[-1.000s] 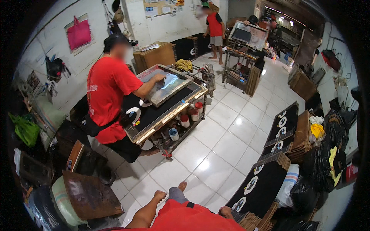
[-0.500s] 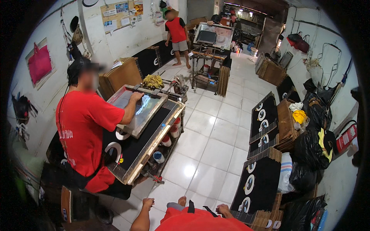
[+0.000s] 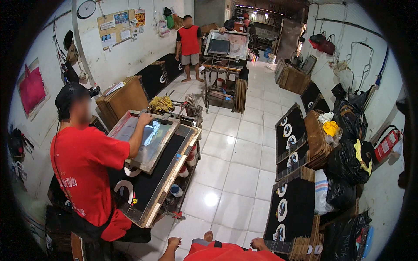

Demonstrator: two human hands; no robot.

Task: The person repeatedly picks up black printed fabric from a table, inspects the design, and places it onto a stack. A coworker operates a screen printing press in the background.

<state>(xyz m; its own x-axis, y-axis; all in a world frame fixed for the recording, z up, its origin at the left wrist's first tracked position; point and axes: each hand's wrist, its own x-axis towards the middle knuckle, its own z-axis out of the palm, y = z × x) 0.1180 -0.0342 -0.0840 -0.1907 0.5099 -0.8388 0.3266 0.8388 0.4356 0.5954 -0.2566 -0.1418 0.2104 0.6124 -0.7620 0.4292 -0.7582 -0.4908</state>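
Observation:
Low in the head view, my left hand [image 3: 175,242] hangs beside my lap with its fingers curled and nothing visible in them. My right hand [image 3: 258,243] is likewise loosely closed on the other side of my red shirt. It is nearest to a stack of black printed panels [image 3: 282,209] with white ring shapes. A bare foot [image 3: 208,236] shows on the tiles between my hands. To my left, a co-worker in a red shirt [image 3: 87,161] rests one hand on a framed printing screen [image 3: 146,139] over a black-covered table.
Paint pots [image 3: 176,190] stand under the table's edge. Farther off, a second screen [image 3: 227,45] is raised on a stand, near a person in a red and black top [image 3: 189,41]. Black bags [image 3: 349,163] and a fire extinguisher [image 3: 387,143] line the right wall. White tiles [image 3: 222,174] run between.
My view has swung up and to the right, so the surroundings sit lower and farther left. Both my hands appear lower in the picture. The far person now stands more upright with feet together.

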